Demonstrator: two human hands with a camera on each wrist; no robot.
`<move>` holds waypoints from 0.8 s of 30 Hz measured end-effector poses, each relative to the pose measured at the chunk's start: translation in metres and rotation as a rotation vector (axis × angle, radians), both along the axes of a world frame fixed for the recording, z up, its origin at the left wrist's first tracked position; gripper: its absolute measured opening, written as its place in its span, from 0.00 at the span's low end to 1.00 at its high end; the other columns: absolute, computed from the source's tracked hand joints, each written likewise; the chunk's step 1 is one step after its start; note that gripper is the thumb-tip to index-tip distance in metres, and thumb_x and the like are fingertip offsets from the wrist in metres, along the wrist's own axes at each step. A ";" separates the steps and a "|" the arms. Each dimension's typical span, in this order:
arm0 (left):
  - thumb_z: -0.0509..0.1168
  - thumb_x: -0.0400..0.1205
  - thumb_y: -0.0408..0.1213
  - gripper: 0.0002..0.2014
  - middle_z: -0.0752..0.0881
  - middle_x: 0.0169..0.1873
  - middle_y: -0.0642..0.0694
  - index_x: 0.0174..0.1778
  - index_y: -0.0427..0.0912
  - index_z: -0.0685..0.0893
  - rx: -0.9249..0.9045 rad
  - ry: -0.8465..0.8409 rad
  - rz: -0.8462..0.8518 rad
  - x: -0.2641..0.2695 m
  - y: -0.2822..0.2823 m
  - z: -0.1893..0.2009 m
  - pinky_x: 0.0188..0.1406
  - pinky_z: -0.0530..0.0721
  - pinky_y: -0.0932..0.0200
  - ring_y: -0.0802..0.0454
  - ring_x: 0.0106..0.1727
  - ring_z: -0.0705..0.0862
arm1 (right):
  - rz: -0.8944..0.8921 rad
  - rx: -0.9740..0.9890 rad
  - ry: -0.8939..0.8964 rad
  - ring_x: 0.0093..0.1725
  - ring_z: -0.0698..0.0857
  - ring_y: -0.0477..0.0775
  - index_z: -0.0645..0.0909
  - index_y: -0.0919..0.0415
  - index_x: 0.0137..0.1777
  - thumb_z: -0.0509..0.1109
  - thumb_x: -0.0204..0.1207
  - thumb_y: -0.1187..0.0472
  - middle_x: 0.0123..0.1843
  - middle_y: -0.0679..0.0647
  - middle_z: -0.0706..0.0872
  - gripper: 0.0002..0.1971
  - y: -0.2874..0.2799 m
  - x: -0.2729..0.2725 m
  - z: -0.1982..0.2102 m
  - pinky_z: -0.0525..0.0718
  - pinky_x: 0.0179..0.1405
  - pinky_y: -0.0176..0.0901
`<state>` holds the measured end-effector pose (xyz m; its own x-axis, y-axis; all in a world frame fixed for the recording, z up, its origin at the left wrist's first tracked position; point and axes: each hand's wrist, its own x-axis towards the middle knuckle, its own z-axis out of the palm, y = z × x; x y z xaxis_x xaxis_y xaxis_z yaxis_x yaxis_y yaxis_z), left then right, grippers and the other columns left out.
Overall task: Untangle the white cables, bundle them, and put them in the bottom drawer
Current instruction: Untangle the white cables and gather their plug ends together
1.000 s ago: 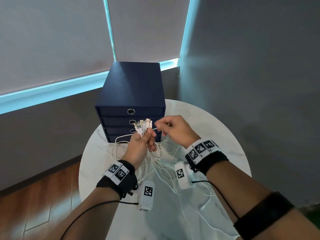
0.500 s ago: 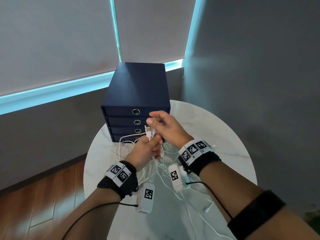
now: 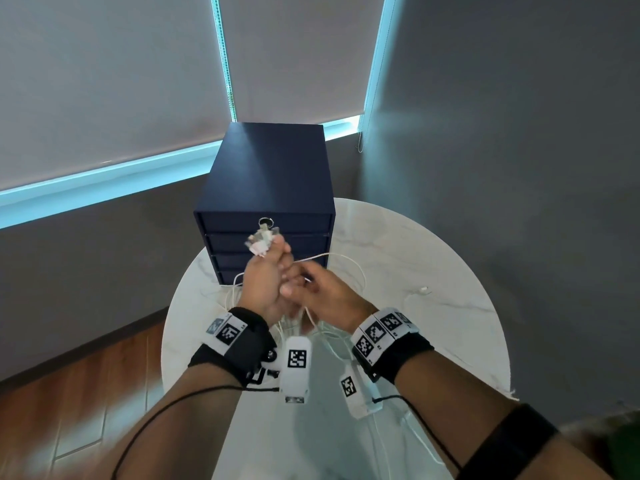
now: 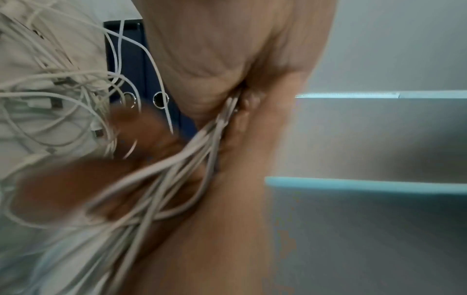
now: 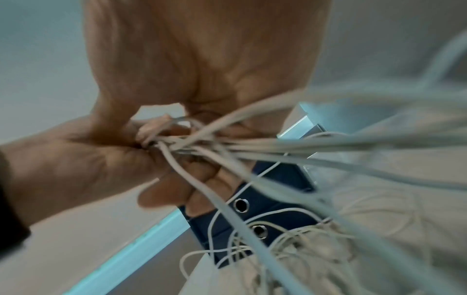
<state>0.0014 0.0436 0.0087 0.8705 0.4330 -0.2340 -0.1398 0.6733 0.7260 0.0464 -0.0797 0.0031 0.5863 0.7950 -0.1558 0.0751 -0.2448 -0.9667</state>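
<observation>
Several white cables [image 3: 341, 261] lie tangled on the round table in front of the dark blue drawer unit [image 3: 273, 168]. My left hand [image 3: 268, 268] grips a bunch of them, and their connector ends [image 3: 262, 240] stick up above the fist. In the left wrist view the strands [image 4: 177, 169] run down out of the left hand [image 4: 242, 111]. Just below it, my right hand [image 3: 311, 289] has its fingers curled round the same strands. The right wrist view shows the right hand [image 5: 161, 131] closing on the bunch [image 5: 278, 147]. All drawers are closed, and the bottom drawer [image 3: 227, 276] is partly hidden by my hands.
The white marble table [image 3: 433, 271] stands in a corner against grey walls and window blinds. One loose connector [image 3: 423, 289] lies on the table's right side. More cable slack trails toward the near edge [image 3: 391, 441]. Wooden floor shows at the left.
My left hand has lifted the connector ends higher, in front of the upper drawers. My right hand has dropped from the connector ends to the strands just below the left fist.
</observation>
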 end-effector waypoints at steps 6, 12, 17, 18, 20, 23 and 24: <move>0.56 0.91 0.45 0.18 0.63 0.19 0.54 0.35 0.45 0.75 -0.041 -0.072 0.074 0.002 0.025 0.006 0.15 0.62 0.66 0.59 0.18 0.59 | 0.045 -0.392 -0.344 0.25 0.76 0.39 0.81 0.51 0.33 0.73 0.77 0.44 0.26 0.42 0.78 0.15 -0.063 0.034 -0.002 0.75 0.30 0.35; 0.57 0.91 0.45 0.17 0.62 0.19 0.54 0.35 0.46 0.75 -0.052 -0.028 0.093 -0.002 0.032 -0.003 0.14 0.58 0.67 0.61 0.17 0.58 | -0.164 -0.623 -0.340 0.19 0.74 0.41 0.85 0.59 0.38 0.73 0.77 0.47 0.22 0.46 0.77 0.16 -0.140 0.070 -0.016 0.71 0.21 0.31; 0.57 0.90 0.44 0.17 0.61 0.19 0.55 0.35 0.45 0.74 -0.033 0.147 -0.015 -0.015 0.039 -0.019 0.13 0.54 0.67 0.61 0.17 0.57 | -0.271 -0.899 -0.453 0.38 0.86 0.52 0.82 0.50 0.31 0.72 0.78 0.47 0.31 0.47 0.85 0.15 -0.206 0.088 -0.040 0.76 0.37 0.41; 0.58 0.90 0.44 0.17 0.60 0.19 0.55 0.34 0.45 0.74 -0.027 0.199 -0.064 -0.018 0.039 -0.023 0.12 0.54 0.68 0.61 0.16 0.57 | -0.299 -0.972 -0.485 0.44 0.87 0.56 0.83 0.51 0.34 0.72 0.78 0.48 0.36 0.50 0.86 0.13 -0.217 0.090 -0.045 0.78 0.40 0.41; 0.58 0.90 0.44 0.18 0.60 0.19 0.55 0.34 0.45 0.73 0.008 0.288 -0.160 -0.025 0.037 -0.033 0.11 0.54 0.69 0.61 0.16 0.57 | -0.327 -1.100 -0.493 0.53 0.88 0.61 0.87 0.54 0.42 0.72 0.78 0.50 0.47 0.57 0.89 0.09 -0.240 0.093 -0.059 0.80 0.47 0.43; 0.58 0.90 0.44 0.17 0.61 0.20 0.54 0.34 0.45 0.73 0.096 0.375 -0.248 -0.032 0.027 -0.048 0.12 0.54 0.70 0.61 0.16 0.57 | -0.256 -1.240 -0.418 0.57 0.88 0.61 0.87 0.56 0.52 0.72 0.73 0.41 0.56 0.59 0.90 0.19 -0.261 0.090 -0.094 0.77 0.45 0.39; 0.58 0.90 0.44 0.17 0.61 0.21 0.54 0.35 0.45 0.73 0.129 0.395 -0.258 -0.034 0.023 -0.052 0.13 0.54 0.70 0.60 0.16 0.57 | -0.228 -1.263 -0.369 0.58 0.88 0.59 0.86 0.55 0.55 0.74 0.71 0.40 0.58 0.57 0.90 0.21 -0.262 0.085 -0.100 0.77 0.46 0.38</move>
<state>-0.0322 0.0665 -0.0435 0.8086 0.2618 -0.5268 0.3230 0.5509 0.7695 0.1314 -0.3422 -0.0968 0.8528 0.1030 -0.5120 0.1191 -0.9929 -0.0014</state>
